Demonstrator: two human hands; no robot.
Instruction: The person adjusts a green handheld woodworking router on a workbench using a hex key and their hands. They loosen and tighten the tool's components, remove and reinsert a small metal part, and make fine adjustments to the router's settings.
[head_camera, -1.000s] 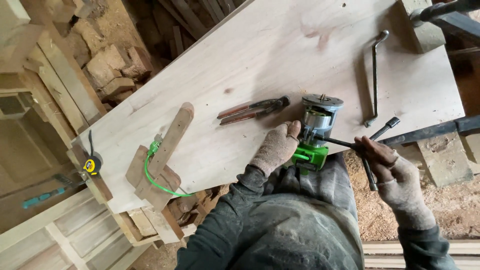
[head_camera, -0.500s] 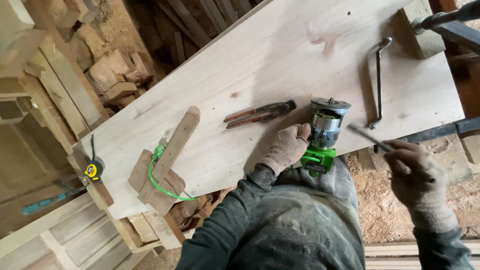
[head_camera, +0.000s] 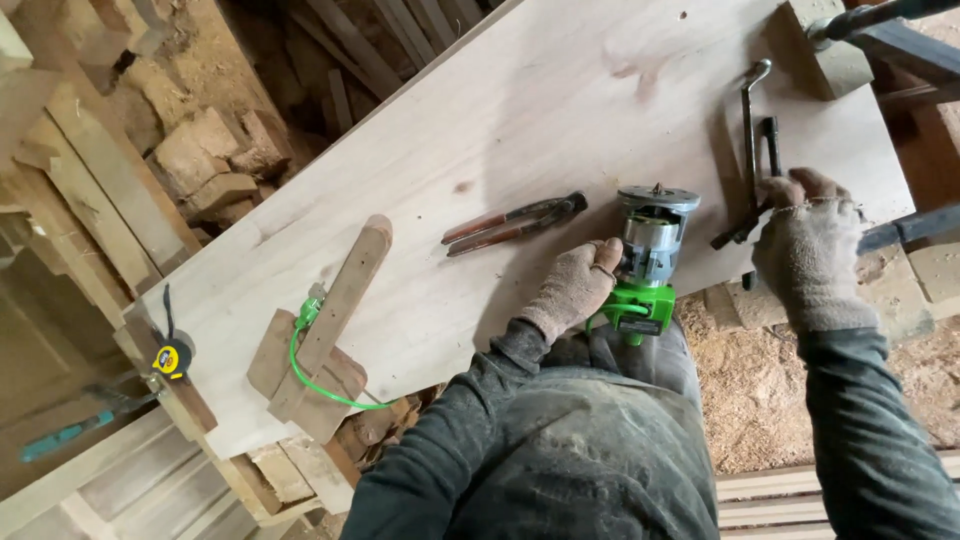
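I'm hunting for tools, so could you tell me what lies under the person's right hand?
Under the right hand, dark metal wrenches rest on the pale board; the glove covers their lower ends.

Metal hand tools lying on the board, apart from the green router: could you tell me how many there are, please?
3: red-handled pliers left of the router; a bent metal bar near the right edge; a dark wrench under the right hand. Others may be hidden.

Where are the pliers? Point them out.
In the head view, the red-handled pliers lie on the pale wooden board, just left of the green router that the left hand grips.
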